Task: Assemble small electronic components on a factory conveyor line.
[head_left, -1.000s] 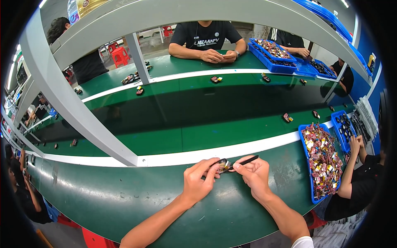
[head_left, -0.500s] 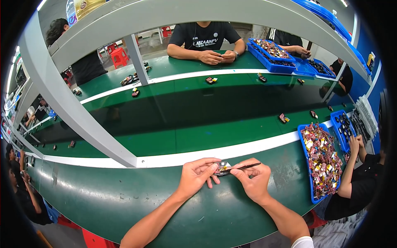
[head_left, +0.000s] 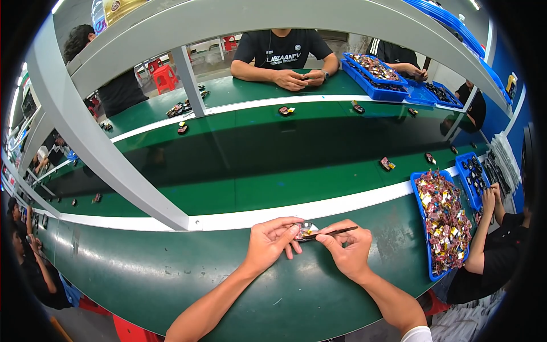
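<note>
Above the near green worktop (head_left: 228,296), my left hand (head_left: 269,242) grips a small black device housing (head_left: 308,227) by its left side. Inside the housing are a reddish circuit board and a white and yellow piece. My right hand (head_left: 350,251) pinches a thin dark pen-like tool (head_left: 342,231), slanted across the housing with its rear end up to the right. Its tip lies at the housing, but I cannot tell exactly what it touches. My fingers cover part of the housing.
A blue tray (head_left: 422,228) heaped with reddish boards stands to my right, by a smaller blue tray (head_left: 470,182) of black parts. Beyond the white rail (head_left: 285,210), a green conveyor belt (head_left: 216,191) carries scattered housings (head_left: 387,164). A grey post (head_left: 108,154) rises left. Co-workers sit around.
The housings on the conveyor belt have shifted slightly left. My hands stay nearly in place, with the right hand and its tool moving very slightly.
</note>
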The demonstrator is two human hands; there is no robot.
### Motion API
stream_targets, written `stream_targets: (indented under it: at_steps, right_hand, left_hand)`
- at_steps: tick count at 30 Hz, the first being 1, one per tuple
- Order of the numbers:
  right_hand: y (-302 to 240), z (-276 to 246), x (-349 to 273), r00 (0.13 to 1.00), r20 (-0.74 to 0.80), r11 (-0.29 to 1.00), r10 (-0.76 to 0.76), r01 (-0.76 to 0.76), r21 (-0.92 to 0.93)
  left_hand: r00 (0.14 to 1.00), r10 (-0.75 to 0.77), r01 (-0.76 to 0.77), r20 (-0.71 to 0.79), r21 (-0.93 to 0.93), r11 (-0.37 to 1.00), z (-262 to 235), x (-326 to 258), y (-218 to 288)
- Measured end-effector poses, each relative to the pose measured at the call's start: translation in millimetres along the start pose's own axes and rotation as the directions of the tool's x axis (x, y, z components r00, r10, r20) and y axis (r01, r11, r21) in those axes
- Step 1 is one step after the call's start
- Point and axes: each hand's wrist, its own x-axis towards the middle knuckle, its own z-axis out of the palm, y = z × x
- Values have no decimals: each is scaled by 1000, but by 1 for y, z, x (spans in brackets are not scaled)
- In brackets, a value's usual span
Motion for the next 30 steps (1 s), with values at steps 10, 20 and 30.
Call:
stream_targets:
  at_steps: [10, 20, 30]
  right_hand:
    - [-4, -1, 2, 998, 11, 997, 60, -61, 52]
    - [-1, 0, 1, 981, 8, 968, -193, 192, -165]
    - [-7, 2, 2, 918, 133, 885, -374, 396, -246]
  left_hand:
    - [1000, -15, 16, -12, 35, 999, 1, 0, 0]
    - [1000, 7, -6, -13, 28, 1000, 1, 1, 0]
    - [996, -39, 47, -82, 95, 994, 6, 0, -1]
